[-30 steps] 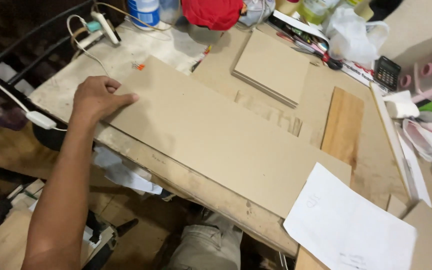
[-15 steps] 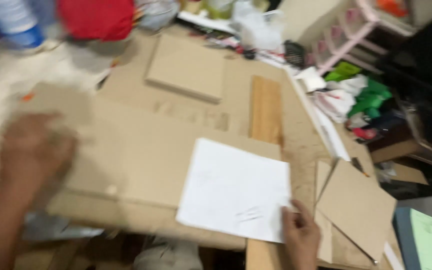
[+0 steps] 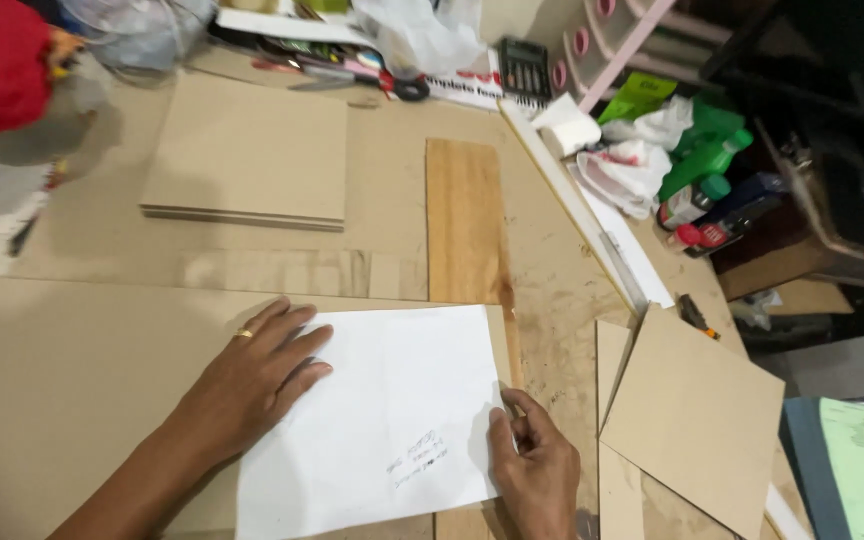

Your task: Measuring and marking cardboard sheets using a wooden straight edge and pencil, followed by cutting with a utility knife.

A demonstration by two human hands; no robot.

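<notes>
Paper (image 3: 392, 420) | flat on board (image 3: 72, 400) | between both hands, left (image 3: 252, 375), right (image 3: 532, 465)
</notes>
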